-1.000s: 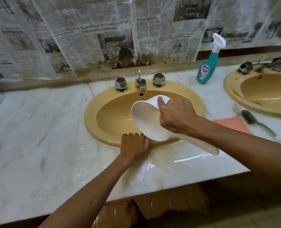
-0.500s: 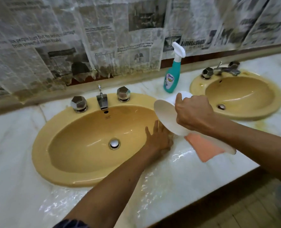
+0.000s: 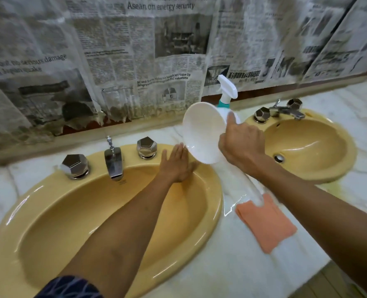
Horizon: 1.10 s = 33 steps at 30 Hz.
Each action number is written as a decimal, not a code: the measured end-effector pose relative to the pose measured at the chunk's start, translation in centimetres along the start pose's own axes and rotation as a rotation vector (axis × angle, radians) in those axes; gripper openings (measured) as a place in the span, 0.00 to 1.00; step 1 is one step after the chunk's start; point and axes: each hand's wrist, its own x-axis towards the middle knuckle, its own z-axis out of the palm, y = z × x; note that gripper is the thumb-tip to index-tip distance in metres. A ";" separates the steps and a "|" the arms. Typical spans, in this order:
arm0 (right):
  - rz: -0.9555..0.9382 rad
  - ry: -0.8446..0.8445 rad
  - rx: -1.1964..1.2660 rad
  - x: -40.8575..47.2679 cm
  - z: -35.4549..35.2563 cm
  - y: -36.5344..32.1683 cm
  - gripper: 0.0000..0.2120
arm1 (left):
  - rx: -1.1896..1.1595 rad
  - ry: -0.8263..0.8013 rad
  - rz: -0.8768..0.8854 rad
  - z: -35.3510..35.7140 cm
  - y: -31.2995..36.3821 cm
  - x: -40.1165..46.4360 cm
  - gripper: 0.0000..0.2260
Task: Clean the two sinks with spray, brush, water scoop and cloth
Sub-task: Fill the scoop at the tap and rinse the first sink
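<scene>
While the left forearm is stretched diagonally across the near sink (image 3: 215, 203), the left hand (image 3: 176, 163) is laid flat on the sink's far right rim, fingers straight and close together, pointing away from the camera, nothing held. In the same head view, the right arm is brought in from the lower right, and the right hand (image 3: 240, 141) is seen curled round the neck of the white water scoop (image 3: 201, 132), thumb raised along its back. The scoop is held tipped, its round mouth turned to the left just above the left hand's fingertips, its long handle running down under the right wrist towards the orange cloth (image 3: 266, 224). The cloth is spread on the wet marble counter (image 3: 232, 265) between the two basins. The spray bottle (image 3: 226, 90) is stood behind the scoop, mostly hidden by it. The second sink (image 3: 348, 160) is seen at the right, well apart from both hands
</scene>
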 end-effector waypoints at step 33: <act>0.065 -0.457 1.007 -3.2 9.8 -14.9 0.39 | -1.539 0.460 -0.798 2.8 -0.6 -24.7 0.07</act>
